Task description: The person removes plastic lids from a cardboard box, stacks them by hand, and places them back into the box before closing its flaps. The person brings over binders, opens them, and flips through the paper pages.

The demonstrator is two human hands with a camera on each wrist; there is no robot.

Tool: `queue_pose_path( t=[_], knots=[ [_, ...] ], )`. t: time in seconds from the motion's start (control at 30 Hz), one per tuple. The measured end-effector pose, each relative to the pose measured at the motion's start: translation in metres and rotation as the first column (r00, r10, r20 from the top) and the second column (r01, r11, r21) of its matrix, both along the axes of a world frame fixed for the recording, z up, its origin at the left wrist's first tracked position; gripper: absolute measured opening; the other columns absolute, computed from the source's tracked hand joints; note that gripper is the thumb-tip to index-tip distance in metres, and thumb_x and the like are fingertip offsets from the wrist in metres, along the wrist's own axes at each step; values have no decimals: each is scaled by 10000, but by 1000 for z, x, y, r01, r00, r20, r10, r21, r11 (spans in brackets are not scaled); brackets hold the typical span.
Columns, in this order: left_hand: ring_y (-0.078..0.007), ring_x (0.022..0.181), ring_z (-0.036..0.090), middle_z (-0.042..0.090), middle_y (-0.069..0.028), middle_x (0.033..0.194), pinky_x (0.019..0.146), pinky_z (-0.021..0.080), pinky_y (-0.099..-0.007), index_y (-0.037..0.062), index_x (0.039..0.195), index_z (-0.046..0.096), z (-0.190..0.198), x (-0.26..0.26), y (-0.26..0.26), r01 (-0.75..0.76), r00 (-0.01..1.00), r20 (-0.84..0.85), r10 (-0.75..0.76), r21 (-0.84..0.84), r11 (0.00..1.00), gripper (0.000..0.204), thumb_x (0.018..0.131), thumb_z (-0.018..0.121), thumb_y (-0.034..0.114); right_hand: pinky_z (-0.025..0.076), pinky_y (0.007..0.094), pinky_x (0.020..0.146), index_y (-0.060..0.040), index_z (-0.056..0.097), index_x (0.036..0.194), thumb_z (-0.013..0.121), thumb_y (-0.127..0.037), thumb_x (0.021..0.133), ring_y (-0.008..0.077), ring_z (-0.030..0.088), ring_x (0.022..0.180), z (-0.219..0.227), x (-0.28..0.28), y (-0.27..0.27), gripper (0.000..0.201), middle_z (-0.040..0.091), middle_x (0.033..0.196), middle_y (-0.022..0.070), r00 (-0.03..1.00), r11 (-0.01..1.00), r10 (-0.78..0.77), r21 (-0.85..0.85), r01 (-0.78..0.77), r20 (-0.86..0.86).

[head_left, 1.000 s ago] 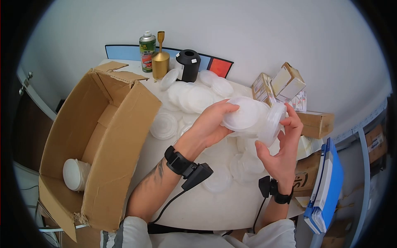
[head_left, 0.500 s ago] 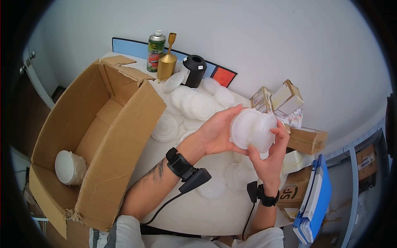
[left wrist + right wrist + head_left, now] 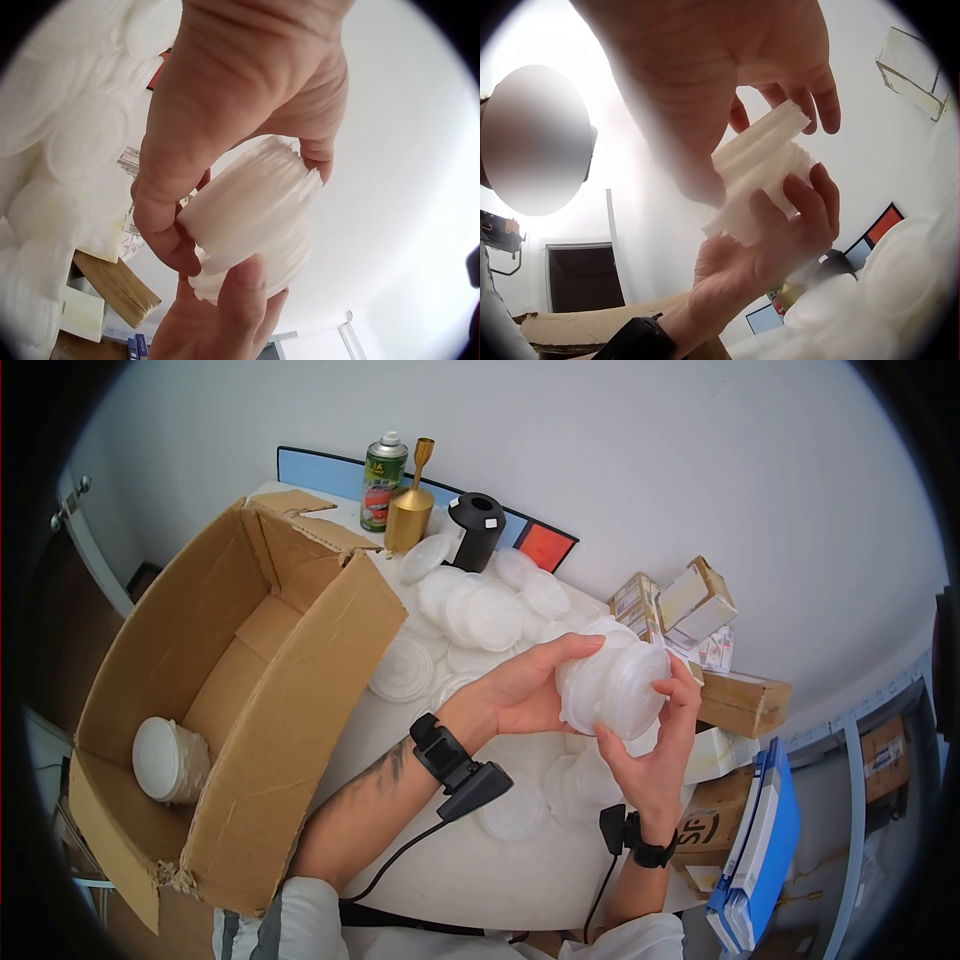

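A short stack of round translucent plastic lids is held up between both hands over the table. My left hand grips the stack from its left side, thumb over the upper edge and fingers beneath. On the right end, my right hand pinches the lids between thumb and fingers. In the left wrist view the lids' ridged edges lie pressed close together. The right wrist view shows two groups of lids side by side, slightly out of line. More loose lids lie heaped on the table behind the hands.
An open cardboard box stands at the left, with a stack of lids inside. At the back are a spray can, a gold candlestick and a black container. Small cartons and blue folders stand at the right.
The lids in the right hand, tilted at the side of the left hand's lids a second ago, have come against them into one stack. The hands have drawn closer, and the head view has shifted slightly.
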State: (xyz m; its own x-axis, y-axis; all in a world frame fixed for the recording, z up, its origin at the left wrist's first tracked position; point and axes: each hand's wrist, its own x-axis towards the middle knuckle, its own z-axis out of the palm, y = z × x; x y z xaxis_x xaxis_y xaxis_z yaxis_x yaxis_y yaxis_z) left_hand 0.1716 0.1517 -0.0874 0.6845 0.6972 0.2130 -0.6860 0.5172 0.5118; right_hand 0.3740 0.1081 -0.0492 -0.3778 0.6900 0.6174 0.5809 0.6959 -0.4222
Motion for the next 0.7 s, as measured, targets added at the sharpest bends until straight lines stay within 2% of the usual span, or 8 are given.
queue_pose_path(
  t=[0.07,0.17,0.2,0.27,0.33,0.53,0.6,0.7],
  knots=[
    [-233,1304,552,559,-64,1430,1042,476,-499,152,1466,475,-3,2,3,0,999,32,1,-27,1000,589,980,634,445,429,490,1107,-88,453,1254,886,-95,672,378,447,1386,-6,-9,-4,725,402,1489,221,963,994,-6,104,36,-270],
    [-234,1298,557,563,-63,1435,1056,473,-479,135,1455,491,-3,5,3,-13,995,98,20,-70,997,569,988,620,433,418,488,1106,-91,465,1240,897,-103,658,405,444,1383,-7,-14,-5,725,426,1465,233,957,966,77,257,-3,-279],
    [-232,1293,558,564,-62,1434,1064,468,-465,132,1450,495,-2,6,2,-23,991,126,34,-84,996,560,993,612,433,418,488,1106,-91,465,1240,897,-103,658,405,444,1383,-5,-16,-7,725,426,1465,233,958,966,79,257,-6,-275],
    [-232,1294,557,572,-65,1423,1081,457,-455,124,1444,498,1,12,-2,-39,993,108,49,-89,995,546,1005,596,434,424,493,1083,-95,454,1231,899,-90,648,423,456,1359,1,-20,-11,733,428,1456,240,997,993,-42,114,34,69],
    [-231,1295,557,580,-67,1411,1098,446,-444,117,1438,502,4,12,-4,-52,994,86,60,-92,994,533,1017,581,436,424,497,1075,-96,451,1225,899,-88,646,424,464,1343,-6,-19,-6,732,427,1452,240,998,989,-44,142,38,38],
    [-228,1281,569,599,-80,1369,1110,453,-439,102,1412,514,9,8,-3,26,970,241,-9,-67,997,491,1052,538,434,423,496,1058,-96,445,1211,896,-85,643,415,481,1303,-7,-20,-5,726,433,1428,234,998,980,-66,188,66,-8],
    [-225,1282,565,588,-80,1378,1105,457,-434,104,1410,513,7,13,-4,-103,992,68,105,-23,994,499,1047,542,444,421,494,1060,-94,444,1212,892,-82,644,413,480,1302,-8,-21,-6,723,433,1424,232,997,979,-71,191,71,-8],
    [-223,1284,561,579,-77,1384,1102,456,-437,106,1409,512,5,17,-5,-90,994,57,94,-70,993,512,1037,556,456,422,491,1059,-86,440,1211,890,-82,646,411,476,1307,-10,-21,-5,722,428,1429,234,996,977,-88,195,87,-4]
  ],
)
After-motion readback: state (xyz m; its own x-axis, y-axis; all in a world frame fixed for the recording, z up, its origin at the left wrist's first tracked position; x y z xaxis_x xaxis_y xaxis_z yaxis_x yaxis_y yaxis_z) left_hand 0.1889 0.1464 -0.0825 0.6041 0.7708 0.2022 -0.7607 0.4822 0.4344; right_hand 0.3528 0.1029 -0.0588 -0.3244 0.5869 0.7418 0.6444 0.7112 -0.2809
